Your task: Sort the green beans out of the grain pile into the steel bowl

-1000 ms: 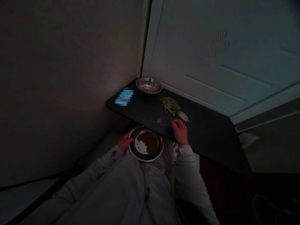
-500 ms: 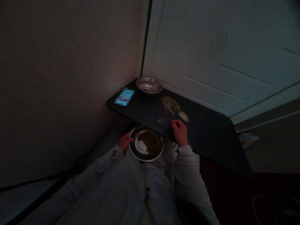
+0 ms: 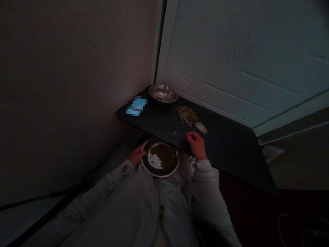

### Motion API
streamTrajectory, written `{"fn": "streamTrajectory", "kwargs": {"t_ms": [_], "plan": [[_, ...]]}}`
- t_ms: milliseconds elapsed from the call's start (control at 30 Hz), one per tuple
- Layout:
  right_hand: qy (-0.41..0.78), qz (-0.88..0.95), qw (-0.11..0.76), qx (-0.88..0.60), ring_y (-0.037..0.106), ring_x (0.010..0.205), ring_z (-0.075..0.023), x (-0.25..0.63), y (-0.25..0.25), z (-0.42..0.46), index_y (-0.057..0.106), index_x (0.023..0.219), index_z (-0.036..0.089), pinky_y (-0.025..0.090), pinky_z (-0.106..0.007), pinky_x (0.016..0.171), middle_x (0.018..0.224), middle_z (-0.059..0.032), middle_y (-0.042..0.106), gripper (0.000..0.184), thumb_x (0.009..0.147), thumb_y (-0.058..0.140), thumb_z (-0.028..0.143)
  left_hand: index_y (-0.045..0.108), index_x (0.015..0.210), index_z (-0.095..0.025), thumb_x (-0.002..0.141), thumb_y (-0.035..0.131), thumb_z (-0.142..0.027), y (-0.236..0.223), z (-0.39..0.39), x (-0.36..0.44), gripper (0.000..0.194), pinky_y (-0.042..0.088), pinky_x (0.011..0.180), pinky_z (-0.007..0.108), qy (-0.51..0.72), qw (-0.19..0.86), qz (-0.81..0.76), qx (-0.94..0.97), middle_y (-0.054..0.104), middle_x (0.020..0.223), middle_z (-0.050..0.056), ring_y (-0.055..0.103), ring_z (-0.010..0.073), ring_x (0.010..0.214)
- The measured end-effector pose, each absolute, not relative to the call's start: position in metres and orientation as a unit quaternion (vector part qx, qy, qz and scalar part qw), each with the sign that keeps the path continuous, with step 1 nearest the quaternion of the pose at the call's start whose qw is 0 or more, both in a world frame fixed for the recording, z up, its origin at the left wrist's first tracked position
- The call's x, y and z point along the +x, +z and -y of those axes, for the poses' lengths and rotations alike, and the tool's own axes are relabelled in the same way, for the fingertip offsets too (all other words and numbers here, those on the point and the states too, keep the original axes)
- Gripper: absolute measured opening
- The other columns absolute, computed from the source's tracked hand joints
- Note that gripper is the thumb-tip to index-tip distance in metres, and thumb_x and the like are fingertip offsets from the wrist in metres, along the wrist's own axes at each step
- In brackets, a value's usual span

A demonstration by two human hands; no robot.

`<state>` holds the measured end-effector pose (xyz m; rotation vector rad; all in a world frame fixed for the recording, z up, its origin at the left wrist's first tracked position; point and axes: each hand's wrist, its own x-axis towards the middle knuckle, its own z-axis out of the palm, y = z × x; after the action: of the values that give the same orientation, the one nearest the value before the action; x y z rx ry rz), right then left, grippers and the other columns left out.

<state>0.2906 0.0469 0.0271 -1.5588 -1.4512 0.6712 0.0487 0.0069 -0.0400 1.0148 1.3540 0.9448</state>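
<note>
My left hand [image 3: 137, 155] grips the left rim of a round metal bowl [image 3: 159, 174], thumb over the edge. Small greenish-brown grains [image 3: 164, 153] cover much of its bottom, leaving a bright patch bare at the lower left. The bowl sits over my lap, just below the table edge. At that edge, my right hand [image 3: 195, 144] pinches a thin, dark see-through piece [image 3: 178, 136] lying low over the tabletop; its exact kind is unclear in the dim light. Beyond it lie a pile of mixed green and pale grains [image 3: 187, 115] and a small heap of white grains [image 3: 201, 128].
The dark table [image 3: 231, 154] has rounded corners and stands against a wall and a pale door [image 3: 218, 58]. A second metal bowl [image 3: 163, 94] is at its back. A lit, pixelated screen [image 3: 136, 106] lies at the left end.
My right hand has shifted slightly left along the table edge with the see-through piece. My left hand and the bowl stay where they were.
</note>
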Motion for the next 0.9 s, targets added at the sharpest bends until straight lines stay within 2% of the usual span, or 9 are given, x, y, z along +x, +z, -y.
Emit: {"fn": "streamTrajectory", "kwargs": {"t_ms": [267, 467, 667, 900], "plan": [[0.321, 0.621, 0.401, -0.592, 0.045, 0.056, -0.0106, 0.2893, 0.0255, -0.0454, 0.055, 0.065, 0.016, 0.033, -0.022, 0.054, 0.058, 0.0021, 0.053, 0.014, 0.061, 0.047, 0.028, 0.05, 0.107, -0.014, 0.052, 0.053, -0.021, -0.0357, -0.0049, 0.0514, 0.056, 0.04, 0.078, 0.033, 0.426, 0.592, -0.546, 0.411, 0.061, 0.096, 0.003, 0.052, 0.0229, 0.091], [0.352, 0.619, 0.407, -0.572, 0.045, 0.055, -0.0099, 0.2883, 0.0309, -0.0432, 0.053, 0.064, 0.016, 0.033, -0.021, 0.054, 0.055, 0.003, 0.051, 0.012, 0.061, 0.047, 0.026, 0.053, 0.104, -0.016, 0.053, 0.053, -0.021, -0.0376, -0.0053, 0.0495, 0.052, 0.04, 0.077, 0.032, 0.41, 0.574, -0.566, 0.426, 0.061, 0.096, 0.001, 0.053, 0.0224, 0.088], [0.298, 0.568, 0.468, -0.608, 0.045, 0.054, -0.0096, 0.2908, 0.0277, -0.0464, 0.053, 0.067, 0.016, 0.033, -0.021, 0.053, 0.057, 0.0025, 0.051, 0.015, 0.062, 0.046, 0.029, 0.053, 0.104, -0.013, 0.053, 0.052, -0.024, -0.0435, -0.0071, 0.0482, 0.053, 0.041, 0.076, 0.034, 0.395, 0.568, -0.575, 0.437, 0.062, 0.092, 0.003, 0.053, 0.0238, 0.087], [0.275, 0.587, 0.451, -0.613, 0.045, 0.056, -0.0104, 0.2917, 0.0234, -0.0493, 0.055, 0.07, 0.016, 0.034, -0.022, 0.055, 0.06, 0.0015, 0.052, 0.018, 0.063, 0.047, 0.032, 0.05, 0.107, -0.015, 0.054, 0.051, -0.024, -0.045, -0.008, 0.0471, 0.054, 0.041, 0.075, 0.033, 0.388, 0.57, -0.573, 0.443, 0.061, 0.094, 0.003, 0.054, 0.0223, 0.085]]}}
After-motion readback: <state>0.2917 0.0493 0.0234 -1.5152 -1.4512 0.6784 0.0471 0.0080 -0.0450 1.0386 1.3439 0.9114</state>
